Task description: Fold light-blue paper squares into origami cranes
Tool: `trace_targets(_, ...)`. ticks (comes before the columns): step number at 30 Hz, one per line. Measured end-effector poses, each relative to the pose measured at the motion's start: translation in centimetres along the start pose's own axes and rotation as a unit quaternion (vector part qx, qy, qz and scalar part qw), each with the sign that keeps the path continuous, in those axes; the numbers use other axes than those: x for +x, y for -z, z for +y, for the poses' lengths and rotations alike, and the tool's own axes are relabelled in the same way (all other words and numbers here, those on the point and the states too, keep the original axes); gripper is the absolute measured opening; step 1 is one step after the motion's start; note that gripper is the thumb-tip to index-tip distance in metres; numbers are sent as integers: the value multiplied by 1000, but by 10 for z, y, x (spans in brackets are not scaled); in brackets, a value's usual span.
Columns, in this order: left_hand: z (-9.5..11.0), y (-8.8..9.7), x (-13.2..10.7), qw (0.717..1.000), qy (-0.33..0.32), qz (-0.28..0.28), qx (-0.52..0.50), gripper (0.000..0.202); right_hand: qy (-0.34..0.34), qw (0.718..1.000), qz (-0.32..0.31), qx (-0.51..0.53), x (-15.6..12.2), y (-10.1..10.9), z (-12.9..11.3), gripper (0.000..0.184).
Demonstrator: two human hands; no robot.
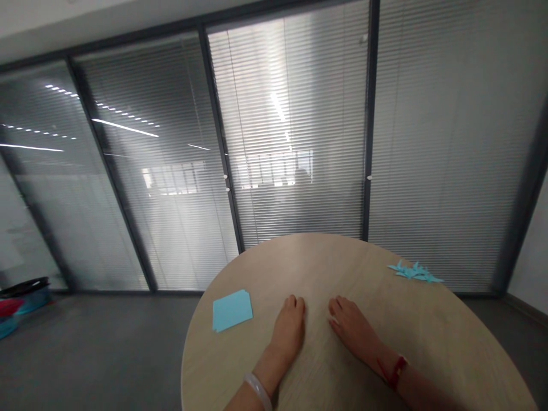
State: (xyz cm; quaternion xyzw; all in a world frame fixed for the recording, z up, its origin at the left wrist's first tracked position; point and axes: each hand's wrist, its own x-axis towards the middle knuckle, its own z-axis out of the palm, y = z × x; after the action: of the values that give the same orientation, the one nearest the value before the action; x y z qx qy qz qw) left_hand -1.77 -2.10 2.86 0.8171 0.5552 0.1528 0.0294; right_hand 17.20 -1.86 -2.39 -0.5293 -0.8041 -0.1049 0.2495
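My left hand (291, 323) rests on the round wooden table (317, 262), back up, with its fingers loosely bent and nothing seen in it. To its left lies a small stack of light-blue paper sheets (232, 310), edges slightly fanned; hand and stack are apart. My right hand (350, 323) also rests on the tabletop, fingers slightly bent and a little apart, holding nothing visible. A gap of bare wood separates the two hands. Farther right, near the table's edge, sits a heap of folded light-blue paper pieces (414, 272) with pointed tips, like paper cranes.
Behind the table stands a glass partition with blinds (291, 131) and dark frames. Grey floor (128, 348) shows on the left. Blue and red tubs or baskets (28, 297) stand at the far left. A white wall (531, 257) is at the right.
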Motion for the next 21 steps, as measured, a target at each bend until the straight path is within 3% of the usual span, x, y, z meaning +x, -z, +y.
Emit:
trace_targets(4,0,14,-4,999,8,24,-37,28,25,996,73,49,-5,-5,4,40)
trace_targets(9,-11,33,-39,991,12,76,-108,25,50,983,-1,177,-11,14,-34,41)
trace_targets(13,-32,42,-96,981,92,120,-122,30,86,960,-87,252,-14,21,-77,43)
trace_targets(15,-43,46,-130,973,143,137,-122,33,83,961,-75,253,-13,17,-97,43)
trace_targets(21,-71,56,-229,943,270,188,-43,32,253,925,-45,279,-9,-7,-157,43)
